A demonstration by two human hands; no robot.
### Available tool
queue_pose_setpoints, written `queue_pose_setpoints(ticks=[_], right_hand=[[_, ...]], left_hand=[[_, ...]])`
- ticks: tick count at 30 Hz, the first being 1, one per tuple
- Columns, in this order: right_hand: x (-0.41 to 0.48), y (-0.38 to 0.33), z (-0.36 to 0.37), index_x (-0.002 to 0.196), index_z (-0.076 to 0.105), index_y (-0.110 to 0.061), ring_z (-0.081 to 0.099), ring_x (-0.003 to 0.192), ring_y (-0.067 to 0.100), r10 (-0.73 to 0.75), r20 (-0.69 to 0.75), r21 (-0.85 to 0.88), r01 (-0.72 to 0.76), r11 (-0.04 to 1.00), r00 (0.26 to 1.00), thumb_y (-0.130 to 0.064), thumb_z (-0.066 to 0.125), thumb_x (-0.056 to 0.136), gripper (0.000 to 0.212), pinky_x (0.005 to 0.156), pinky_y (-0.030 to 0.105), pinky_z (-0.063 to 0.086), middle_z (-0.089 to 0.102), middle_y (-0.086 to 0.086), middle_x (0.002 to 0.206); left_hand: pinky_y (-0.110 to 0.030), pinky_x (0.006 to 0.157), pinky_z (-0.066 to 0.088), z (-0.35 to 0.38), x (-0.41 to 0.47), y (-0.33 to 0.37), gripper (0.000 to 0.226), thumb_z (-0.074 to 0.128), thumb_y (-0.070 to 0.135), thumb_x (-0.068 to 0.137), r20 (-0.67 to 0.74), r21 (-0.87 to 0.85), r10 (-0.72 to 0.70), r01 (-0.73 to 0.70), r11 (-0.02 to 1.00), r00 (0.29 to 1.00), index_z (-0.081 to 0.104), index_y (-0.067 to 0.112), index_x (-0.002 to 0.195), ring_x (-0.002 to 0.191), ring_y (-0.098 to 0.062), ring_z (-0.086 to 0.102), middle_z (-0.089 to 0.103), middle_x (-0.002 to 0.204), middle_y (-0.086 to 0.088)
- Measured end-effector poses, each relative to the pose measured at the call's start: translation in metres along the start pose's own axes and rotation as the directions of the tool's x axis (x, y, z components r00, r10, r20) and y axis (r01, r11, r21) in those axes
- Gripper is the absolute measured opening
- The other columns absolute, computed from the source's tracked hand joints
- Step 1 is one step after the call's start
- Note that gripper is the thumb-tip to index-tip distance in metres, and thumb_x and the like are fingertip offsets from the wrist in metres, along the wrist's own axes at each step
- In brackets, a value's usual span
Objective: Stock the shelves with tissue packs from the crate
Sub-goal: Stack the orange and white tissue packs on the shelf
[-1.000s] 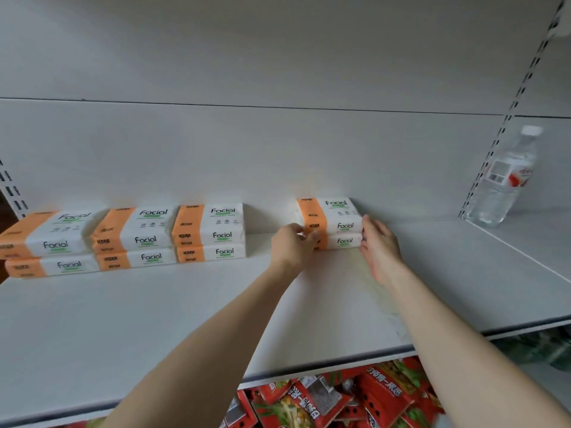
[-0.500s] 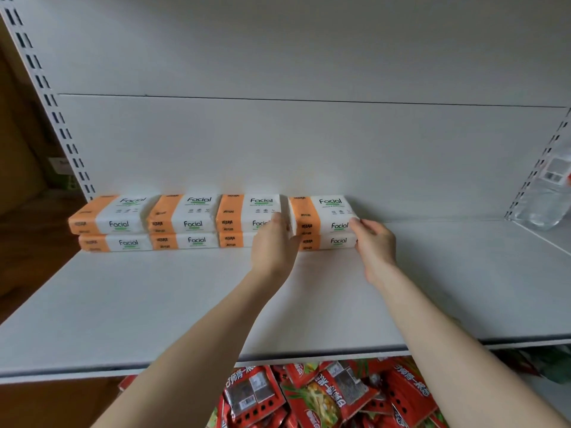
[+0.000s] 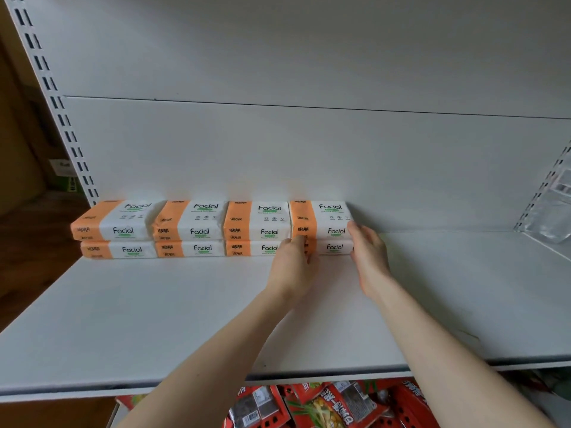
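Note:
Orange-and-white "Facial" tissue packs stand in a row at the back of the white shelf (image 3: 185, 319), as several stacks of two. The rightmost stack (image 3: 330, 220) sits flush against its neighbour (image 3: 262, 223). My left hand (image 3: 292, 267) presses its bent fingertips on the front of that stack near its left end. My right hand (image 3: 369, 261) touches the stack's right end with fairly straight fingers. Neither hand is wrapped round a pack. The crate is out of view.
A clear plastic water bottle (image 3: 553, 211) stands on the adjoining shelf at the far right. Red snack packets (image 3: 324, 403) fill the level below. A slotted upright (image 3: 52, 97) bounds the shelf on the left. Bare shelf stretches right of the stacks.
The rightmost stack has slid left between my hands and closed the gap to the row. My left hand shifted from the stack's left end to its front. The view swung left.

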State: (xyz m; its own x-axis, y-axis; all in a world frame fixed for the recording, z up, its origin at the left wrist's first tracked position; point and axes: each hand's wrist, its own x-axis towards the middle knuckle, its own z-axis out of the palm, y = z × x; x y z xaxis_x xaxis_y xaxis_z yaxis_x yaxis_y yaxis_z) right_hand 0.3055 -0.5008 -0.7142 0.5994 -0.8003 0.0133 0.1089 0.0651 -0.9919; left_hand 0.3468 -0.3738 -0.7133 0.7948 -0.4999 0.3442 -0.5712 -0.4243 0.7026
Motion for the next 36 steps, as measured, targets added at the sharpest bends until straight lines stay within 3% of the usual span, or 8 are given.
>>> queue_pose_setpoints(ticks=[3, 7, 13, 16, 23, 29, 34, 36], right_hand=[[0.002, 0.004, 0.002, 0.088, 0.056, -0.023, 0.045, 0.068, 0.006, -0.020, 0.008, -0.025, 0.020, 0.999, 1.000, -0.030, 0.052, 0.092, 0.009, 0.066, 0.021, 0.036, 0.056, -0.002, 0.093], [-0.001, 0.003, 0.000, 0.082, 0.055, -0.023, 0.050, 0.078, 0.009, -0.038, 0.006, -0.057, 0.039, 0.998, 0.999, -0.028, 0.052, 0.092, 0.012, 0.074, 0.023, 0.038, 0.058, -0.003, 0.090], [-0.014, 0.000, -0.007, 0.079, 0.055, -0.007, 0.042, 0.064, 0.008, -0.102, -0.043, -0.150, 0.095, 0.984, 0.994, -0.022, 0.053, 0.092, 0.019, 0.056, 0.020, 0.031, 0.050, -0.004, 0.072], [-0.020, -0.002, -0.004, 0.092, 0.055, 0.002, 0.043, 0.071, 0.011, -0.103, -0.064, -0.188, 0.090, 0.978, 0.993, -0.021, 0.055, 0.089, 0.024, 0.055, 0.019, 0.032, 0.049, 0.003, 0.083], [-0.018, 0.003, 0.005, 0.073, 0.046, -0.009, 0.038, 0.065, 0.017, -0.195, -0.140, -0.311, 0.144, 0.939, 0.971, -0.042, 0.049, 0.069, 0.033, 0.053, 0.027, 0.028, 0.045, 0.007, 0.070], [-0.013, 0.011, 0.015, 0.082, 0.054, -0.003, 0.041, 0.060, 0.010, -0.168, -0.198, -0.240, 0.118, 0.964, 0.966, -0.054, 0.049, 0.062, 0.054, 0.058, 0.027, 0.034, 0.050, 0.006, 0.072], [-0.020, 0.003, 0.022, 0.073, 0.054, -0.017, 0.053, 0.076, 0.014, -0.164, -0.186, -0.191, 0.128, 0.973, 0.969, -0.045, 0.050, 0.068, 0.029, 0.061, 0.025, 0.040, 0.061, 0.002, 0.083], [-0.019, 0.001, 0.024, 0.081, 0.059, -0.017, 0.054, 0.071, 0.010, -0.170, -0.178, -0.144, 0.145, 0.979, 0.969, -0.035, 0.053, 0.082, 0.019, 0.063, 0.022, 0.042, 0.061, 0.002, 0.088]], left_hand=[[-0.024, 0.057, 0.018, 0.001, 0.002, -0.003, 0.012, 0.046, 0.012, 0.090, -0.015, -0.017, 0.022, -0.022, 1.000, 1.000, 0.041, 0.012, 0.079, 0.074, -0.021, 0.039, 0.050, 0.081, -0.008], [-0.023, 0.059, 0.022, 0.001, 0.003, -0.005, 0.009, 0.047, 0.012, 0.089, 0.017, -0.006, 0.006, -0.006, 1.000, 1.000, 0.052, 0.008, 0.083, 0.083, -0.029, 0.048, 0.055, 0.087, -0.013], [-0.017, 0.074, 0.035, -0.035, -0.022, -0.017, 0.025, 0.050, 0.010, 0.090, -0.008, -0.008, -0.045, 0.045, 0.999, 0.999, 0.062, 0.003, 0.112, 0.099, -0.024, 0.057, 0.062, 0.109, -0.012], [-0.012, 0.070, 0.031, -0.072, -0.040, -0.033, 0.025, 0.053, 0.008, 0.088, -0.074, 0.015, -0.120, 0.122, 0.992, 0.990, 0.064, 0.001, 0.110, 0.096, -0.024, 0.059, 0.065, 0.106, -0.012], [-0.019, 0.074, 0.031, -0.165, -0.065, -0.098, 0.029, 0.050, 0.011, 0.090, -0.233, 0.086, -0.385, 0.414, 0.906, 0.893, 0.061, 0.004, 0.116, 0.108, -0.025, 0.056, 0.063, 0.117, -0.010], [-0.030, 0.078, 0.041, -0.219, -0.054, -0.146, 0.038, 0.048, 0.010, 0.087, -0.392, -0.196, -0.613, 0.588, 0.785, 0.686, 0.051, 0.002, 0.125, 0.104, -0.026, 0.054, 0.057, 0.118, -0.009], [-0.040, 0.092, 0.043, -0.228, -0.033, -0.160, 0.058, 0.056, 0.012, 0.084, -0.374, -0.322, -0.630, 0.542, 0.776, 0.680, 0.035, -0.003, 0.136, 0.123, -0.033, 0.045, 0.046, 0.133, -0.016], [-0.039, 0.081, 0.047, -0.226, -0.026, -0.167, 0.041, 0.060, 0.016, 0.080, -0.339, -0.372, -0.617, 0.501, 0.781, 0.710, 0.048, 0.000, 0.117, 0.108, -0.032, 0.052, 0.055, 0.115, -0.015]])
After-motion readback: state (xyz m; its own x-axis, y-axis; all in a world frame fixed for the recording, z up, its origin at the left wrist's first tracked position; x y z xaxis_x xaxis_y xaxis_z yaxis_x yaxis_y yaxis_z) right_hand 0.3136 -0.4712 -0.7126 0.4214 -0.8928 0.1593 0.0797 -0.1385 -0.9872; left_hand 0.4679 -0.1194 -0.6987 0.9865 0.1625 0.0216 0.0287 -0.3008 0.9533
